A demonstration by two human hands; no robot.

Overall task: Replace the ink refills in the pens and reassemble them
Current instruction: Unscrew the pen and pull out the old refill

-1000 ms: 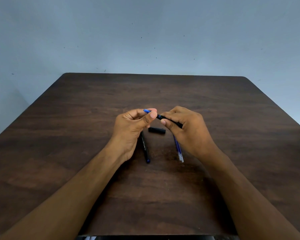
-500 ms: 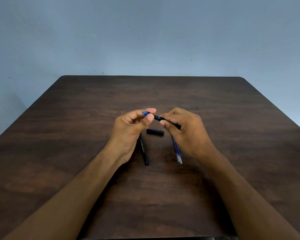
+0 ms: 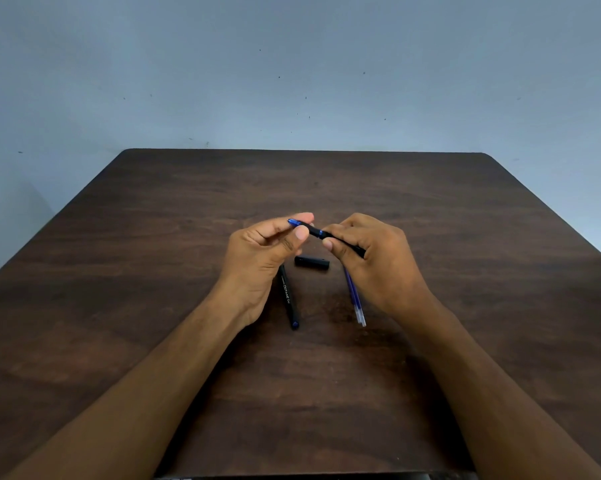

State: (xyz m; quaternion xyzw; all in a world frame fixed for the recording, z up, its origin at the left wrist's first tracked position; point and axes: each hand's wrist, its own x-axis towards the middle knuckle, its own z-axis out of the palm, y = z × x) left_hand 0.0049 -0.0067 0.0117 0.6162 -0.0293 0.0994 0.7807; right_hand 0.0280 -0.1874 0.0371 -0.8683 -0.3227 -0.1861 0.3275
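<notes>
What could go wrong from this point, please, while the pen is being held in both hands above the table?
The left hand pinches only the tip end of the held pen while the right hand grips the barrel, so the small front piece might slip and drop. The right wrist hangs just over the loose refills and could nudge them. The cap lies loose below the hands and may get knocked.

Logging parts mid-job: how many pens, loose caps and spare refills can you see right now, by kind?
Pens: 2, one held in both hands, one lying on the table
Loose caps: 1, black
Spare refills: at least 2, bundled and partly hidden behind the right hand
Total: at least 5
</notes>
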